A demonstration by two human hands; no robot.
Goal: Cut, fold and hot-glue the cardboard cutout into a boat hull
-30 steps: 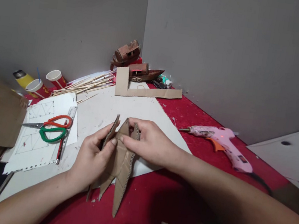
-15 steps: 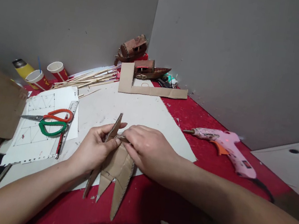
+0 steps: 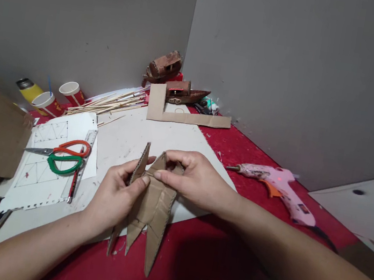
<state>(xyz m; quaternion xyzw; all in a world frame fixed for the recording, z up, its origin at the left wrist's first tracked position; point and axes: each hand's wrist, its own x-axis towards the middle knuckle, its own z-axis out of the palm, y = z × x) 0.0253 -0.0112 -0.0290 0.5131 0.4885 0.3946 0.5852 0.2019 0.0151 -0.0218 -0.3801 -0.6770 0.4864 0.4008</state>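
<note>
Between my hands is a folded cardboard piece (image 3: 154, 201) with several long pointed flaps at its upper and lower ends. My left hand (image 3: 117, 190) grips its left side, the thumb pressed on the face and the fingers behind a tall upright flap. My right hand (image 3: 195, 179) pinches the upper right part, with the thumb in front near a pointed flap and the fingertips partly hidden behind it. The lower points hang over the red tabletop (image 3: 198, 250); the white sheet (image 3: 121, 129) lies behind and under the hands.
A pink glue gun (image 3: 279, 185) lies at the right. Scissors (image 3: 67, 156), a ruler (image 3: 89, 143) and a pencil (image 3: 73, 188) rest on drawn paper (image 3: 35, 177). Farther back are sticks (image 3: 115, 102), cups (image 3: 49, 104), a yellow bottle (image 3: 29, 90), an L-shaped cardboard (image 3: 179, 117) and model boats (image 3: 183, 93).
My right hand has turned and spread its thumb and fingers, and a pointed upper flap now stands upright beside them. The left hand keeps its hold.
</note>
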